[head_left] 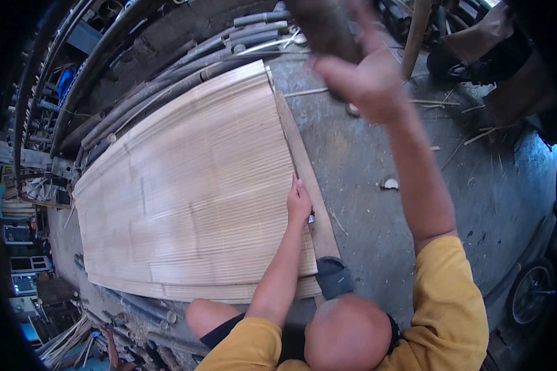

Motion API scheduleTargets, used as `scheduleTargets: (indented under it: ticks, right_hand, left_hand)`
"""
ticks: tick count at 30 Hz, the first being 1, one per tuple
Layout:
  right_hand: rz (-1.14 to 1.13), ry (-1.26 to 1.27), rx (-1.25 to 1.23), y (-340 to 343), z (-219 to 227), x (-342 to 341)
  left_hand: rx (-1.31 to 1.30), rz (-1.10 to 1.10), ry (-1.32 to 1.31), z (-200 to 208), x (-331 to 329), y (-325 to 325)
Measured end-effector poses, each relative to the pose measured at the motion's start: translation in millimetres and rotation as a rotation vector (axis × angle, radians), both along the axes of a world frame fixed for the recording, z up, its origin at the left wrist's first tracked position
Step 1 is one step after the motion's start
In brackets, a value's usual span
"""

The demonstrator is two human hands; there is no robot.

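My left hand (pixel 300 203) is closed at the right edge of a large pale bamboo-slat mat (pixel 185 185). A small shiny end (pixel 311 217) sticks out beside that fist; the rest of what it holds is hidden. Under this edge runs a long flat wooden board (pixel 309 179). High above the floor, my right hand (pixel 374 80) grips a thick, dark, cylinder-like piece (pixel 328 31). Motion smears this hand and the piece, and the top frame edge cuts the piece off.
Bamboo poles (pixel 155 86) lie along the mat's far side. Concrete floor (pixel 377 229) with scattered strips stretches to the right, where a wheel (pixel 532 294) stands. More poles (pixel 142 306) lie at the near left. My bent knees (pixel 353 334) are close to the mat's near end.
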State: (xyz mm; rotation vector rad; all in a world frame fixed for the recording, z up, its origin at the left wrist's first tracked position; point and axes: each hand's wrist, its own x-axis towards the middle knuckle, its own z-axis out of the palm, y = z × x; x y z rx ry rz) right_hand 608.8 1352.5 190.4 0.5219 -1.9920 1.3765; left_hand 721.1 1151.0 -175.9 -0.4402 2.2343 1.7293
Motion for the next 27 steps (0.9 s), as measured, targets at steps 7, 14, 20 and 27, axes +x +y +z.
scheduleTargets:
  ticks: [7, 14, 20, 27]
  right_hand:
    - [-0.021, 0.201, -0.228, 9.7, -106.2, 12.9]
    - [0.048, -0.958, 0.544, 2.6, -231.6, 53.0]
    - [0.156, -0.768, 0.087, -14.7, -128.1, 31.5]
    - [0.058, -0.151, 0.081, 20.1, 8.4, 12.5]
  left_hand:
    - [0.266, 0.099, -0.184, 50.3, 5.2, 5.8]
    - [0.332, 0.109, -0.195, 38.2, 1.0, 5.1]
    - [-0.238, -0.072, 0.158, -5.7, 5.5, 16.1]
    - [0.166, 0.019, -0.124, 39.0, 8.0, 25.1]
